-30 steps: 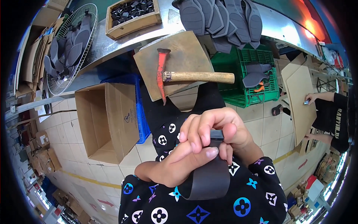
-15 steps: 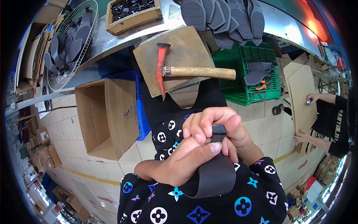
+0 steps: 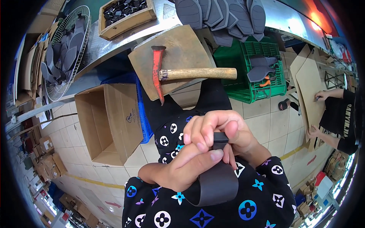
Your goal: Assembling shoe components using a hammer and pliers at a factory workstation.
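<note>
In front of my lap, both hands close round one dark brown-grey shoe sole (image 3: 218, 184), whose broad part curves below my fingers. My left hand (image 3: 188, 165) grips its narrow heel end from the left, thumb laid along it. A small black heel cap (image 3: 220, 140) sits at the tip of that end. My right hand (image 3: 224, 123) pinches round the cap, with its fingers on the left and thumb on the right. Where cap and heel meet is partly covered by my fingers. Beyond my knees, a hammer (image 3: 197, 73) with a red head and wooden handle lies on a worn block (image 3: 182, 45).
Stacked grey soles (image 3: 222, 17) and a wooden box (image 3: 127, 28) of small black pieces stand on the metal bench. A wire basket (image 3: 85, 41) holds more soles. Around me are a cardboard box (image 3: 127, 117) and a green crate (image 3: 243, 91). A co-worker's hand (image 3: 322, 95) touches cardboard at right.
The heel cap has tilted and shows more of its side face. My hands keep their grip, nearly in place. The view has shifted slightly, and the co-worker's hands have moved on the cardboard.
</note>
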Demonstrator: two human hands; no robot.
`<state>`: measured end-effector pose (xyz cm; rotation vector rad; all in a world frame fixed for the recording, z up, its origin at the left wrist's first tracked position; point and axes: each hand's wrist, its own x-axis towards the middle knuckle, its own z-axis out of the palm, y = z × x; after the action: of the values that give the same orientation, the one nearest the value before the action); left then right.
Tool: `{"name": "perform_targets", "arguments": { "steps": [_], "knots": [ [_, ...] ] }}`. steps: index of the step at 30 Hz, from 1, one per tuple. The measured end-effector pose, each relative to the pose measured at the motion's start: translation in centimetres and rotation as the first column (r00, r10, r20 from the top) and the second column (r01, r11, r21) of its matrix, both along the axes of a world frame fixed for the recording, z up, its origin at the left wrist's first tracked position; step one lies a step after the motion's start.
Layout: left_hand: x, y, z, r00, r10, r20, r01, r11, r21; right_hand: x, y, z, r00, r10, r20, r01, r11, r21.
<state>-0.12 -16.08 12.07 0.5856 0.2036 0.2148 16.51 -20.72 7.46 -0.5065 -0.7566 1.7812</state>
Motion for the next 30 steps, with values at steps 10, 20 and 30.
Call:
{"name": "perform_targets", "arguments": {
  "steps": [10, 20, 30],
  "knots": [
    [0.3, 0.5, 1.5, 0.889, 0.189, -0.417, -0.104, 0.970, 0.218, 1.3, 2.1, 1.4, 0.858, -0.223, 0.462, 0.087, 0.951, 0.296],
    [-0.3, 0.4, 0.5, 0.952, 0.121, -0.282, -0.094, 0.990, 0.107, -0.2, 2.1, 2.1, 0.912, -0.247, 0.328, 0.169, 0.954, 0.248],
    [-0.3, -0.1, -1.5, 0.972, 0.220, 0.079, -0.229, 0.833, 0.503, -0.1, 1.6, 1.9, 0.992, -0.110, 0.064, 0.089, 0.958, 0.273]
  ]
}}
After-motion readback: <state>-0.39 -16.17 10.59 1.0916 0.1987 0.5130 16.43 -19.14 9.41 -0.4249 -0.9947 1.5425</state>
